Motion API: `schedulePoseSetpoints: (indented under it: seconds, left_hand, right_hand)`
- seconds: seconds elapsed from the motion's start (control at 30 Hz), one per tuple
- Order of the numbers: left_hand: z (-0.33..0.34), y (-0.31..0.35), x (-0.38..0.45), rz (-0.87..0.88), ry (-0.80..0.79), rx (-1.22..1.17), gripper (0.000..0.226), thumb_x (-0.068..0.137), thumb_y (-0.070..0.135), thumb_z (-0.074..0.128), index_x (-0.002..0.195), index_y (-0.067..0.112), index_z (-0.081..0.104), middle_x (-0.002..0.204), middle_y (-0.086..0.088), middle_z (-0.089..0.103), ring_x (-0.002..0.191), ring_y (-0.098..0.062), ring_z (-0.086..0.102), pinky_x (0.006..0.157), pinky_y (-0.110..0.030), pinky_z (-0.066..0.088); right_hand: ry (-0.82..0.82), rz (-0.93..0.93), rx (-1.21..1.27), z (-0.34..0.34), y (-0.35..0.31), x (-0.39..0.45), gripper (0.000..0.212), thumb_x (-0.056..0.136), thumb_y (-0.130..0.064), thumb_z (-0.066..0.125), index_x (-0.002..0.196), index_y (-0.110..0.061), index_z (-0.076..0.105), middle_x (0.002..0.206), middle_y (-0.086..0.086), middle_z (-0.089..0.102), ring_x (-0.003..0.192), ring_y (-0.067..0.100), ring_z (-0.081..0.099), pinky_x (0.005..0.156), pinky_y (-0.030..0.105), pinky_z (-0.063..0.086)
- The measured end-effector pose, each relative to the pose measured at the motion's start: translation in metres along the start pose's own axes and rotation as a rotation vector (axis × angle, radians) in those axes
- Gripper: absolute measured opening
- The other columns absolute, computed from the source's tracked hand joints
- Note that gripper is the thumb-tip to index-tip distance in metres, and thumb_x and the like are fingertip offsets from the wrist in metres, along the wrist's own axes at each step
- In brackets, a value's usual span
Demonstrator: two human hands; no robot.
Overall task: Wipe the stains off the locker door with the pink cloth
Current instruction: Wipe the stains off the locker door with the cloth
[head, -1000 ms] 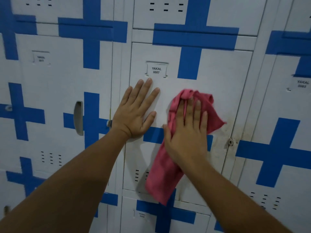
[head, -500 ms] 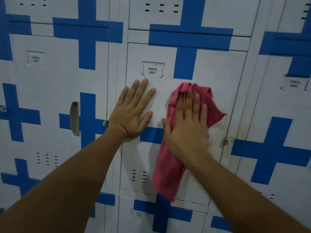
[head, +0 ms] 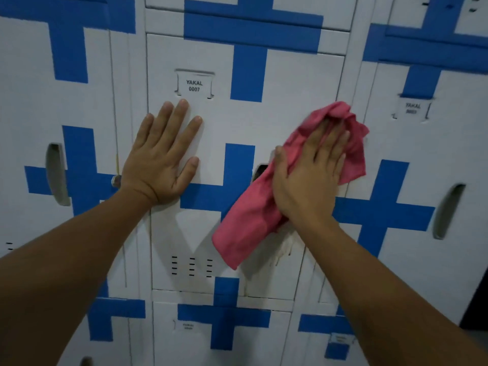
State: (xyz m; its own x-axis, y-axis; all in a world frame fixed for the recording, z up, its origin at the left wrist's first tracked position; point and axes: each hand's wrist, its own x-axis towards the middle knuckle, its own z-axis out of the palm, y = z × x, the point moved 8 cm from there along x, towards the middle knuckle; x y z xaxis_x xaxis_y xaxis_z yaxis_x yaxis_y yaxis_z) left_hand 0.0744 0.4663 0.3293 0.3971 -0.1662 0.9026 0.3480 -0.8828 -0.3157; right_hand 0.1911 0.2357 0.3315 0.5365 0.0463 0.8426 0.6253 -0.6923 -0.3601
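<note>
The right hand (head: 309,178), fingers straight, presses the crumpled pink cloth (head: 248,225) against the right edge of the white, blue-crossed metal locker door (head: 232,122), above brownish drip stains (head: 284,247). The left hand (head: 161,159) lies spread flat by the door's left edge.

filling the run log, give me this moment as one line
left hand flat on locker door | right hand presses pink cloth near right edge | stains visible below cloth
</note>
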Motion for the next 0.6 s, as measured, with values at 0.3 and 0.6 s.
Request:
schedulePoseSetpoints:
  seconds: [0.3,0.6]
  left_hand:
    - [0.0,0.001,0.001,-0.005,-0.006,-0.02,0.07,0.1,0.047,0.02,0.162,0.016,0.008,0.17,-0.013,0.003,0.157,-0.031,0.0,0.128,-0.047,0.001]
    - [-0.001,0.002,0.001,0.003,0.038,-0.024,0.07,0.1,0.046,0.022,0.162,0.015,0.014,0.169,-0.015,0.008,0.157,-0.031,0.004,0.128,-0.044,-0.001]
  right_hand:
    - [-0.146,-0.224,-0.099,0.013,0.014,-0.033,0.08,0.101,-0.06,0.019,0.156,-0.014,-0.017,0.163,0.012,-0.021,0.149,0.025,-0.023,0.123,0.047,-0.005]
    - [-0.348,-0.348,-0.12,0.035,-0.002,-0.085,0.084,0.098,-0.067,0.017,0.155,-0.018,-0.018,0.162,0.005,-0.026,0.147,0.019,-0.03,0.122,0.042,-0.012]
